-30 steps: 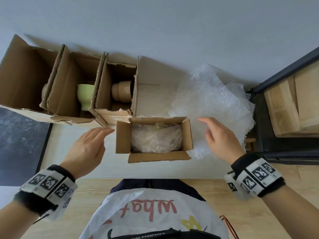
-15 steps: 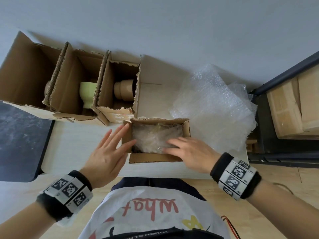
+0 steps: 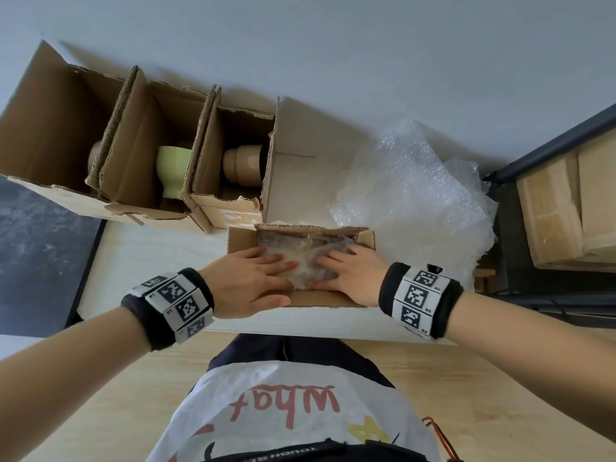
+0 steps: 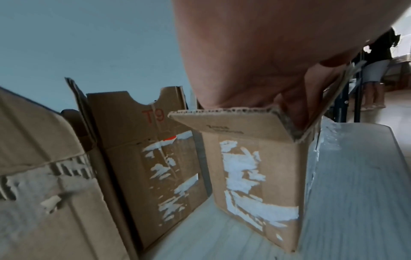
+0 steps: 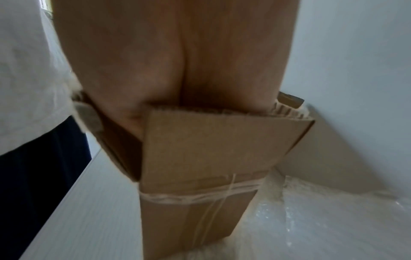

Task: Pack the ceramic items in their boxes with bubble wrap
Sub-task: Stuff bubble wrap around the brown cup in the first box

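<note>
A small open cardboard box (image 3: pixel 240 240) stands near the table's front edge, and a bubble-wrapped item (image 3: pixel 301 253) fills it. Both hands lie flat inside the box on top of the wrap. My left hand (image 3: pixel 253 278) comes in from the left with straight fingers; my right hand (image 3: pixel 346 273) presses from the right. The left wrist view shows the box (image 4: pixel 255 176) from outside, my palm (image 4: pixel 255 52) over its top edge. In the right wrist view my palm (image 5: pixel 177 61) drops behind a box flap (image 5: pixel 222 144). The item under the wrap is hidden.
Three larger open boxes stand in a row at the back left; one holds a green cup (image 3: pixel 173 168), another a tan ceramic piece (image 3: pixel 241 161). Loose bubble wrap (image 3: pixel 416 191) is heaped to the right of the small box. A dark shelf (image 3: pixel 550 195) stands further right.
Both hands have moved inward from beside the box and down into it; they now press flat on the wrapped item. The small box has stayed in place.
</note>
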A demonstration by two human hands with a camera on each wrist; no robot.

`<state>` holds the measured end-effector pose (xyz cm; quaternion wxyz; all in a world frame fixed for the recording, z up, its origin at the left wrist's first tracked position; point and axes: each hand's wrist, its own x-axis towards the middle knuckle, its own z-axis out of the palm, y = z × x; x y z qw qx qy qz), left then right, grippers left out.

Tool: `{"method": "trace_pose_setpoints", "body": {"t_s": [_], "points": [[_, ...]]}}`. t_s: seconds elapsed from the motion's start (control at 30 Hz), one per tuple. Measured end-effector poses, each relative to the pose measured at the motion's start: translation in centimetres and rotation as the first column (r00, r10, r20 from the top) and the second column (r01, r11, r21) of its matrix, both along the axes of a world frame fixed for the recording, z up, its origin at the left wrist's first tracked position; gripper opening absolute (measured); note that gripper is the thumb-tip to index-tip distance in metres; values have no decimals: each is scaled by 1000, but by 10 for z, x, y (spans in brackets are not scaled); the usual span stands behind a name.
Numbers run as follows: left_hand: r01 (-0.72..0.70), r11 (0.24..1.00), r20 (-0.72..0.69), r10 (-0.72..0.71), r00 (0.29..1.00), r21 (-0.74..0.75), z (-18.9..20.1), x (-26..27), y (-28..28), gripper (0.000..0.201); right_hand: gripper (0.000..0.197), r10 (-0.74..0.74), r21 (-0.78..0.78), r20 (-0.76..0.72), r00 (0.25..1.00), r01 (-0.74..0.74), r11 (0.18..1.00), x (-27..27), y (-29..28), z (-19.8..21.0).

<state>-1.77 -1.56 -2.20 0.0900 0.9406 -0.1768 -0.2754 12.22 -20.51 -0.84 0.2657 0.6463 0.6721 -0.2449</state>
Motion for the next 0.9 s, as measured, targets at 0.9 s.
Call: {"method": "trace_pose_setpoints", "body": {"t_s": [0.9], "points": [[-665, 650, 250, 758, 603, -367, 2, -67, 24, 40, 51, -591, 518, -512, 623, 773, 366, -8, -91, -4]]}}
